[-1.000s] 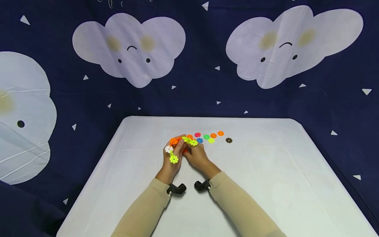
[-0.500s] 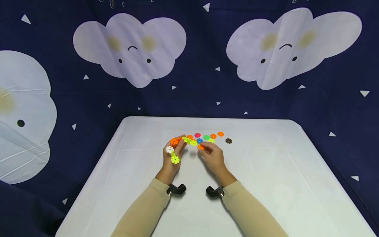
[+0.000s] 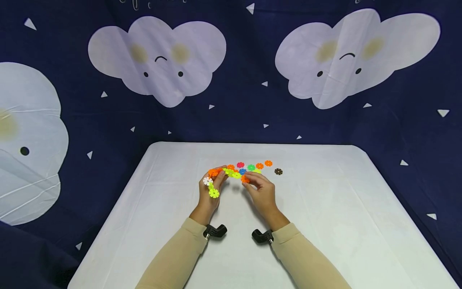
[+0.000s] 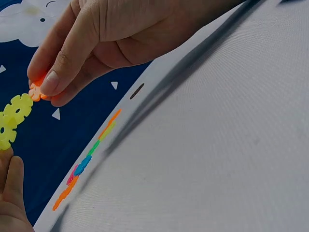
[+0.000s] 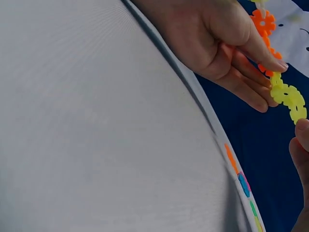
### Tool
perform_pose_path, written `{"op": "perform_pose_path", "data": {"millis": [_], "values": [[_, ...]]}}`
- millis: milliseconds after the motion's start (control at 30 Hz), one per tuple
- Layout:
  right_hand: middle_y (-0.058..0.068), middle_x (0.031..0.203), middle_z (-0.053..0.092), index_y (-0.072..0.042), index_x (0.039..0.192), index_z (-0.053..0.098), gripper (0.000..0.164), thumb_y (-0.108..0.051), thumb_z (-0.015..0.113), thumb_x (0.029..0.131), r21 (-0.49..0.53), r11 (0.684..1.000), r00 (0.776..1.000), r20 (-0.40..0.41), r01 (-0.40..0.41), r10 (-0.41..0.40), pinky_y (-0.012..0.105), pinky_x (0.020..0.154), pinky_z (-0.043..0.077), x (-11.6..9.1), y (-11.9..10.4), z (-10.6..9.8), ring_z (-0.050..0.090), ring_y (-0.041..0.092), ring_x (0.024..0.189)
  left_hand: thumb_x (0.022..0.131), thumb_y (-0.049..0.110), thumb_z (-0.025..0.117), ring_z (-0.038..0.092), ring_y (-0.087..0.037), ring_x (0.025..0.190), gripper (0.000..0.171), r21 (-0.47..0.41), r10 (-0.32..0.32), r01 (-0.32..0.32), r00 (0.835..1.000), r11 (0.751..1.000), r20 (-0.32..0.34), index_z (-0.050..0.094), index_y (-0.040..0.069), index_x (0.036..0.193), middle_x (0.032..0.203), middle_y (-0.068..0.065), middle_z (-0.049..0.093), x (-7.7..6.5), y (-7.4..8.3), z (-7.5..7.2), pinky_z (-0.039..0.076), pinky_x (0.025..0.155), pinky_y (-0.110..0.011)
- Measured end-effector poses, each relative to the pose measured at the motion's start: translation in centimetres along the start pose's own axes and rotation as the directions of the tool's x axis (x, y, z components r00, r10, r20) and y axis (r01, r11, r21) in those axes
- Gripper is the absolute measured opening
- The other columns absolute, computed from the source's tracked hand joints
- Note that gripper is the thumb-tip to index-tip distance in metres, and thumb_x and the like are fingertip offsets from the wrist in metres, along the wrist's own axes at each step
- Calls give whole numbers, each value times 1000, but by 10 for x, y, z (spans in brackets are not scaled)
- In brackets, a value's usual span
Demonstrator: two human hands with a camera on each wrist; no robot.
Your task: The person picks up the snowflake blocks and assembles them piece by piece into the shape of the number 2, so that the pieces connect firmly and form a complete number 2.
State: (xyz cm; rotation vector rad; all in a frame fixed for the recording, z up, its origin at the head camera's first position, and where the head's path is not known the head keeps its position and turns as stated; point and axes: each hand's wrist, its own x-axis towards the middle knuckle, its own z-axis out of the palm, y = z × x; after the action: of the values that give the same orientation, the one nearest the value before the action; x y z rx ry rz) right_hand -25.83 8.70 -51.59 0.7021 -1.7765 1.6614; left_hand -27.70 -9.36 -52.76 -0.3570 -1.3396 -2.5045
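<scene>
My left hand (image 3: 208, 200) pinches a curved chain of flower-shaped interlocking discs, held above the table. Its orange discs (image 5: 263, 21) run past the left thumb, and a white disc (image 3: 207, 181) and yellow-green disc (image 3: 214, 193) hang at the near end. From the other side of the thumb, yellow discs (image 5: 289, 98) reach toward my right hand (image 3: 265, 196). Between right thumb and fingertips sits an orange disc (image 4: 36, 92), partly hidden by them. In the left wrist view this disc meets the edge of the last yellow disc (image 4: 18, 108).
Several loose discs lie on the white table (image 3: 325, 208) behind the hands, including a pink disc (image 3: 240, 165), a green disc (image 3: 251, 167), a blue disc (image 3: 242, 171) and an orange disc (image 3: 268, 163). A dark brown disc (image 3: 278, 171) lies apart at their right.
My right hand has come away from beside the left hand, moving right with the orange disc up to the yellow end of the chain. The left hand has barely moved.
</scene>
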Motion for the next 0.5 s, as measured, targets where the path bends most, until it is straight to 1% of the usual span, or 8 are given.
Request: {"op": "perform_pose_path", "data": {"millis": [67, 167, 267, 367, 500], "values": [[38, 111, 67, 23, 105, 70, 31, 31, 76, 77, -7, 1000, 1000, -6, 28, -28, 41, 87, 60, 0, 0, 1, 70, 51, 94, 102, -1, 67, 69, -29, 111, 35, 2, 2, -2, 1000, 1000, 2, 55, -27, 123, 124, -25, 69, 0, 0, 1, 56, 100, -40], [37, 110, 68, 23, 105, 70, 31, 31, 77, 75, -26, 998, 998, -16, 59, -60, 39, 86, 61, 0, 1, 1, 71, 50, 92, 102, -1, 67, 69, -28, 108, 38, -6, 5, -5, 1000, 1000, 12, 53, -29, 124, 120, -20, 71, 0, -1, 0, 57, 97, -38], [36, 109, 69, 22, 104, 71, 32, 31, 78, 74, -66, 994, 996, -15, 92, -93, 36, 85, 61, 0, 1, 2, 72, 48, 89, 102, -1, 68, 69, -27, 106, 41, -10, 2, -1, 1000, 1000, 19, 52, -30, 124, 120, -20, 71, 1, -2, 0, 58, 96, -36], [35, 108, 70, 21, 103, 72, 32, 31, 79, 73, -101, 988, 993, -7, 117, -118, 32, 86, 61, 0, 3, 2, 72, 47, 90, 101, 1, 70, 69, -27, 106, 42, -1, -14, 14, 1000, 1000, 11, 53, -29, 124, 120, -21, 71, 1, -3, -1, 58, 96, -37], [34, 108, 70, 20, 103, 73, 34, 30, 80, 72, -125, 984, 992, 2, 124, -124, 31, 85, 61, 0, 2, 1, 73, 45, 91, 100, 4, 73, 69, -29, 110, 38, 24, -45, 45, 999, 999, -13, 60, -24, 123, 122, -23, 70, 1, -5, -2, 56, 99, -41]]}}
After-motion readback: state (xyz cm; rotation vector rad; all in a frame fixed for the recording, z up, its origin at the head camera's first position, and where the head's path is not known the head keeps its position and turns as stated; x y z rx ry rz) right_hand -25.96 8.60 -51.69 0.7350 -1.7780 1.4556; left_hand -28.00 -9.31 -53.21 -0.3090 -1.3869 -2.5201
